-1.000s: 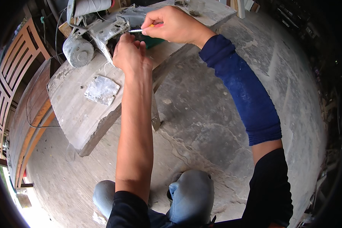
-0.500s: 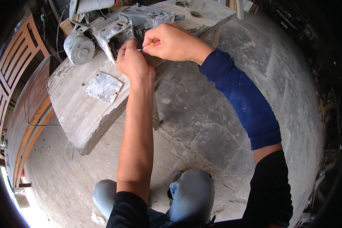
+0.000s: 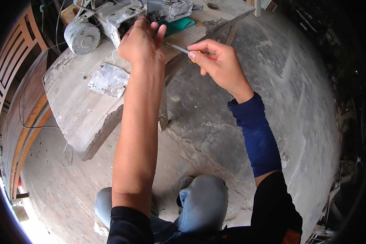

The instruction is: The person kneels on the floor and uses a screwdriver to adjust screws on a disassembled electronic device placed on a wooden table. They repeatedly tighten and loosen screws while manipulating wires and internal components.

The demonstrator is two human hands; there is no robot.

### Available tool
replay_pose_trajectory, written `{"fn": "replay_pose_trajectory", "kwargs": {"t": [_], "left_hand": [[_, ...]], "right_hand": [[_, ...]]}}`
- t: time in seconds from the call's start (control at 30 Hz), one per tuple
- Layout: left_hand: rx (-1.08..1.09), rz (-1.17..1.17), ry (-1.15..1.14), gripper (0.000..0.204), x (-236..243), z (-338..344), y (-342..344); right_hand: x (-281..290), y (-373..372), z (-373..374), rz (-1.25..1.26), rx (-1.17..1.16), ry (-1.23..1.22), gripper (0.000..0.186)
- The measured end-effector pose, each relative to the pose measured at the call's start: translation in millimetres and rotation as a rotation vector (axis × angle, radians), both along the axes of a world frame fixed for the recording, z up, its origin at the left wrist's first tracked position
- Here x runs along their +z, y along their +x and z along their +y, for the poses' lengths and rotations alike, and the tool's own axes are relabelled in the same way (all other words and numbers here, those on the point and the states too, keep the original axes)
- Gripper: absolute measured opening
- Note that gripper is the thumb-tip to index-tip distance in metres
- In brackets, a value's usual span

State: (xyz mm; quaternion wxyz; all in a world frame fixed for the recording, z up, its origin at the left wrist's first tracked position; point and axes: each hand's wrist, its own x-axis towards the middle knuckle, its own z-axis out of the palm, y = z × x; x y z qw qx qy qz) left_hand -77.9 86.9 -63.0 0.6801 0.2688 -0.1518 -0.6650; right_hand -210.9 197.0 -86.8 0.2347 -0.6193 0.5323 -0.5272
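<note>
My left hand (image 3: 142, 44) reaches to the dusty grey metal machine (image 3: 118, 16), its index fingertip and thumb bent at the housing and the other fingers loosely curled; what they pinch is hidden. My right hand (image 3: 217, 67) holds a slim tool (image 3: 179, 48) with a yellow and red handle, its ridged pale shaft pointing up-left, away from the machine. A grey cylindrical motor (image 3: 81, 38) sits left of the machine. A square, dusty metal plate (image 3: 107, 79) lies on the worn table (image 3: 73, 114), and a green item (image 3: 179, 25) lies beside the machine.
A curved wooden piece (image 3: 26, 105) and a slatted wooden panel (image 3: 6, 69) stand at the left, with a cable running toward the table. My knees are below the table edge. The cracked concrete floor (image 3: 272, 81) extends to the right, with clutter along its dark rim.
My right hand has pulled back right and down from the machine with the tool, showing the shaft. My left hand stays at the machine, and the view has shifted slightly.
</note>
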Motion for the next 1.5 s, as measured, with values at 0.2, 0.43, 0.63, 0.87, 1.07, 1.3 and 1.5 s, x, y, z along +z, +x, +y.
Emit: {"fn": "replay_pose_trajectory", "kwargs": {"t": [0.2,0.43,0.63,0.87,1.07,1.3,1.5], "left_hand": [[0.097,-0.189,-0.103,0.018,1,6,-2],[0.199,-0.284,-0.145,0.013,-5,2,-5],[0.305,-0.528,-0.340,0.022,-25,0,-6],[0.396,-0.578,-0.453,0.022,-35,-15,-10],[0.644,-0.818,-0.604,0.024,-47,-36,-4],[0.816,-1.247,-0.622,0.018,-44,-25,-1],[0.920,-1.601,-0.692,0.025,-35,-25,15]], "right_hand": [[-23,2,15,-0.077,-0.058,0.014,0.017],[-37,11,20,-0.120,-0.054,-0.029,0.016],[-60,18,27,-0.206,-0.075,-0.056,0.017],[-74,24,31,-0.274,-0.070,-0.094,0.016],[-72,26,34,-0.279,-0.064,-0.097,0.016],[-71,22,44,-0.254,-0.078,-0.076,0.016],[-72,18,49,-0.266,-0.055,-0.091,0.016]]}}
